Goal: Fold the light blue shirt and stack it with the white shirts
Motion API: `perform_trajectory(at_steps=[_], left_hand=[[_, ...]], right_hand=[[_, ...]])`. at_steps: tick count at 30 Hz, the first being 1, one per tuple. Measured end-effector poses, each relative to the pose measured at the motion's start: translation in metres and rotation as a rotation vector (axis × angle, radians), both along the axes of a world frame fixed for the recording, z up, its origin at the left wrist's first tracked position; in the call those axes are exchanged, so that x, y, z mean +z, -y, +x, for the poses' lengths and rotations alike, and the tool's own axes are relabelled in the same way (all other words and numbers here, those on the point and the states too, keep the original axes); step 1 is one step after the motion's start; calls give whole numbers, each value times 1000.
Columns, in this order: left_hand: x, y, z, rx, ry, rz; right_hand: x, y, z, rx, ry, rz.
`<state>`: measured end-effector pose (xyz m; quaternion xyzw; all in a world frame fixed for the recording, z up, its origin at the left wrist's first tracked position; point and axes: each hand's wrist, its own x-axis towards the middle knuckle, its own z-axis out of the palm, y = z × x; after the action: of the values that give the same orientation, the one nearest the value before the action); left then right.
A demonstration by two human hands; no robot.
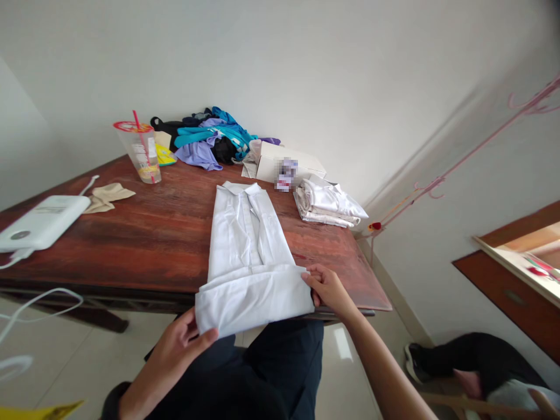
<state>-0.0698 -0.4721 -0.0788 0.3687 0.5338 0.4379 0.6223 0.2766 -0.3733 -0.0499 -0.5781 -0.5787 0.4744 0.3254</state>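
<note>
A white collared shirt lies lengthwise on the dark wooden table, its collar toward the wall and its sides tucked in. Its near end is turned up into a wide band that reaches over the table's front edge. My left hand grips the band's lower left corner, thumb on top and fingers beneath. At the band's right end, my right hand pinches the edge of the fabric between thumb and fingers. A stack of folded white garments rests beyond my right hand, near the table's right side.
On the wooden table stand a plastic cup with a straw, a white power bank with cables, a beige cloth, a heap of blue and purple clothes, and a white box. A pink rack leans at right.
</note>
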Motion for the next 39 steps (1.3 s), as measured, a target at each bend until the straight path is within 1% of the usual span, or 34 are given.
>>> perform_trajectory(at_steps=[2, 4, 7, 10, 12, 16, 18, 20, 22, 25, 27, 28, 30, 35, 37, 39], left_hand=[[-12, 6, 3, -62, 14, 4], [-22, 10, 5, -87, -16, 5], [-28, 12, 2, -94, -138, 49], [-22, 12, -2, -105, -234, 79], [-13, 13, -2, -75, -219, 47], [6, 15, 0, 46, -10, -117], [10, 17, -1, 70, 69, -147], [7, 19, -2, 41, 84, -118], [-3, 24, -2, 11, 46, -62], [-21, 34, 2, 44, -36, -31], [-28, 38, 4, 70, -75, -40], [-29, 39, 4, 73, -89, -43], [-27, 37, 1, 64, -104, -44], [-10, 28, -11, -42, -48, -100], [-5, 29, -12, -44, -8, -131], [-2, 31, -9, -6, 21, -121]], right_hand=[[6, 7, -1, 18, -16, -52], [12, 17, 0, 51, -48, -111], [16, 32, 2, 62, -91, -145], [13, 42, 2, 44, -84, -104], [8, 43, 1, 27, -63, -62], [2, 38, 0, 20, -80, -41], [1, 36, -1, 10, -97, -45], [3, 36, -3, -34, -108, -54], [4, 41, -5, -98, -128, -68], [4, 52, -6, -143, -175, -99], [3, 59, -4, -136, -206, -108], [1, 61, -3, -132, -220, -108], [-1, 64, -1, -122, -246, -110], [-5, 60, 1, -160, -277, -100], [-5, 60, 0, -158, -287, -98], [-7, 61, 1, -144, -302, -93]])
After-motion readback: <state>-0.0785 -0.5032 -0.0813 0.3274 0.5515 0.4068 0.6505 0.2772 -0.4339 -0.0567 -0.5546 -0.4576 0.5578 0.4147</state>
